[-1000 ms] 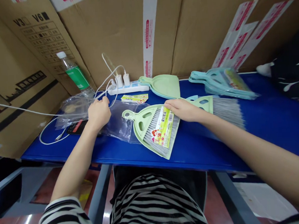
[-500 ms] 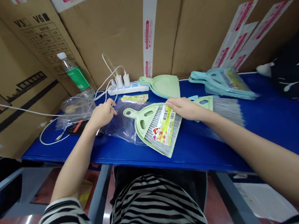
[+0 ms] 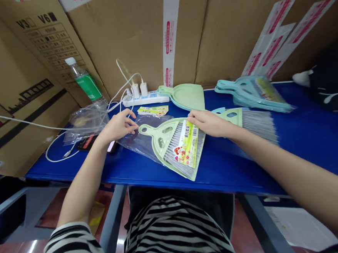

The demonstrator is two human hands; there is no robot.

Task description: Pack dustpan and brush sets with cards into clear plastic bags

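Near the middle of the blue counter (image 3: pixel 232 168), a pale green plastic dustpan-and-brush set with grey bristles (image 3: pixel 170 148) lies at a slant, its ringed handle pointing to the far left and its broad edge towards the near right. Across its bristles sits a yellow-green and white printed card (image 3: pixel 187 144). The right hand (image 3: pixel 206 123) has its fingers closed on the set's far right edge, beside the top of the card. The left hand (image 3: pixel 124 125) is partly open, fingers curled and spread, with nothing visible in its grasp; its fingertips are just beside the handle's ring, and whether they touch it I cannot tell. A clear plastic bag (image 3: pixel 140 149) lies flat under the handle end of the set and reaches out to its left.

Just right of the right hand is another pale green brush with grey bristles (image 3: pixel 258 124), partly hidden by the wrist. On the far side, a pale green dustpan (image 3: pixel 188 96) rests over a light blue one, and light blue dustpan sets in clear wrapping (image 3: pixel 259 95) lie to the far right.
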